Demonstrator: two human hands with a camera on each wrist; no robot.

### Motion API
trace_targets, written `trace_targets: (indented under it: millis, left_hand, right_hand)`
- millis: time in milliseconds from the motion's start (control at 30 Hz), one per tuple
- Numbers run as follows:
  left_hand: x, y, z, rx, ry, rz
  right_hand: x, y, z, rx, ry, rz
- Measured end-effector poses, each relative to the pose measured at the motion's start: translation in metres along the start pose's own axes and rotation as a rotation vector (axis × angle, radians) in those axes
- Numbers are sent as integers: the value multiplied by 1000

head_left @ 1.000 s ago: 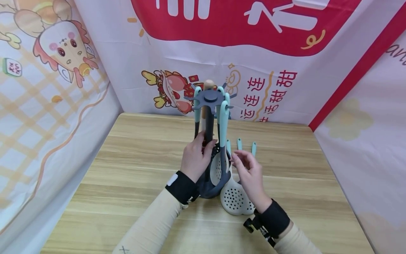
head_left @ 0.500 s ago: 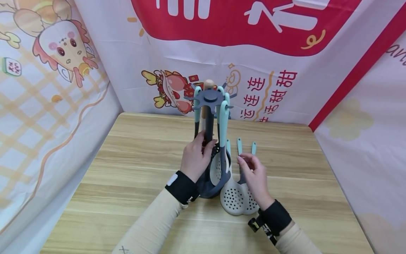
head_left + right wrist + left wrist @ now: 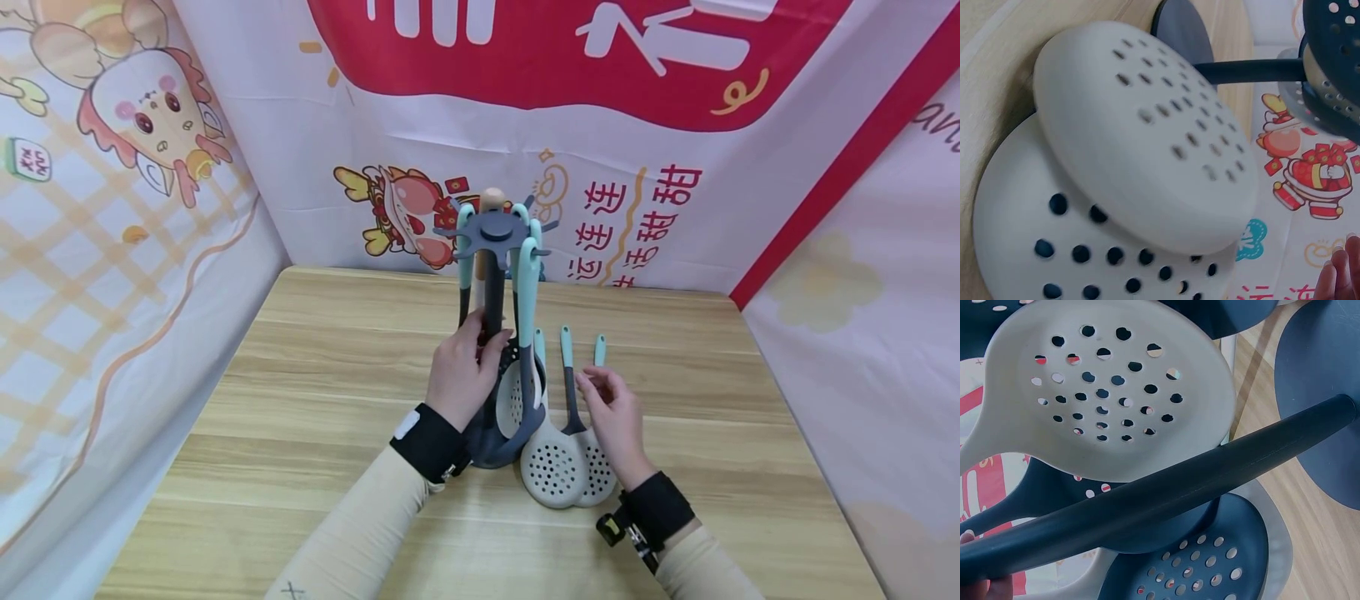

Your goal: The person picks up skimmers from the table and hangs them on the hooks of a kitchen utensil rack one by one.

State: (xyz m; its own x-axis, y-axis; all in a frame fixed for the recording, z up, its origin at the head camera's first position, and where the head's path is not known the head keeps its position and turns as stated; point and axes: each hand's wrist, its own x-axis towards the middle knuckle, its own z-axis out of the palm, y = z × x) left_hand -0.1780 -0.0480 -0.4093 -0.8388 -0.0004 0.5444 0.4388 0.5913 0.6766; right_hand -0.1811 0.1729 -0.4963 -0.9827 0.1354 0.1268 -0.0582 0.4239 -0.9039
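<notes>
My left hand (image 3: 463,371) grips the dark post (image 3: 495,292) of an upright utensil stand hung with turquoise-handled tools. In the left wrist view its fingers lie round the lower-left end of the post (image 3: 1147,500), beside a pale skimmer (image 3: 1116,444). Two pale perforated skimmers (image 3: 551,473) lie overlapping right of the stand. Over them, my right hand (image 3: 617,421) has its fingers loosely bent near the handle (image 3: 600,350) of the rightmost tool. The right wrist view shows fingertips (image 3: 1340,270) with nothing visible between them, and the skimmers (image 3: 1141,144) large.
The wooden table (image 3: 337,367) runs back to a printed cloth (image 3: 292,150), with more cloth on both sides. A turquoise and dark handle (image 3: 567,367) lies between the stand and my right hand. The stand's round dark base (image 3: 491,454) rests on the table.
My right hand has moved right, away from the stand and across the lying handles, uncovering more of the skimmers. My left hand keeps its grip on the post.
</notes>
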Motion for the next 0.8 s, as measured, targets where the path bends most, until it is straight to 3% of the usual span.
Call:
trace_targets:
  millis: [433,800]
  left_hand:
    - [0,0,0,1,-5,-10]
    - [0,0,0,0,-7,-5]
  right_hand:
    - [5,24,-5,-105,-28,134]
    - [8,34,-5,-143,-42,201]
